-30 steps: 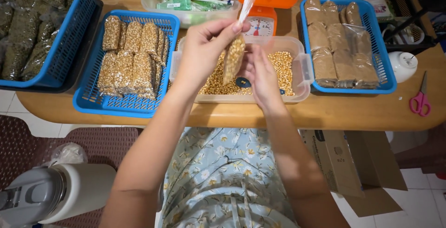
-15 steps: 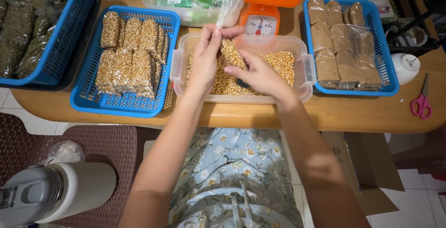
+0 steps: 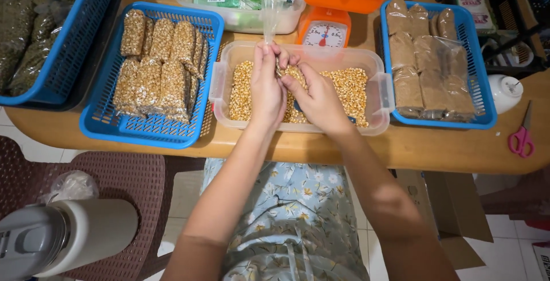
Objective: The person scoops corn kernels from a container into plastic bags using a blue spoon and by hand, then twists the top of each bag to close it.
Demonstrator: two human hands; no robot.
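Note:
A long clear plastic bag [image 3: 271, 6] partly filled with yellow kernels stands upright over a clear plastic tub [image 3: 375, 75] of kernels. My left hand [image 3: 266, 86] grips the bag's lower part from the left. My right hand [image 3: 318, 100] presses against it from the right, fingers curled at the bag's filled end. Both hands hover just above the loose kernels [image 3: 349, 86] in the tub.
A blue basket [image 3: 114, 129] of filled kernel bags sits left of the tub. A blue basket [image 3: 478, 118] of brown packets sits right. An orange kitchen scale [image 3: 325, 29] stands behind. Pink scissors [image 3: 520, 139] lie far right; a grey jug [image 3: 57, 238] stands on a chair.
Both hands lowered the bag down into the tub. The bag now stands upright rather than tilted, and the hands close around its filled end.

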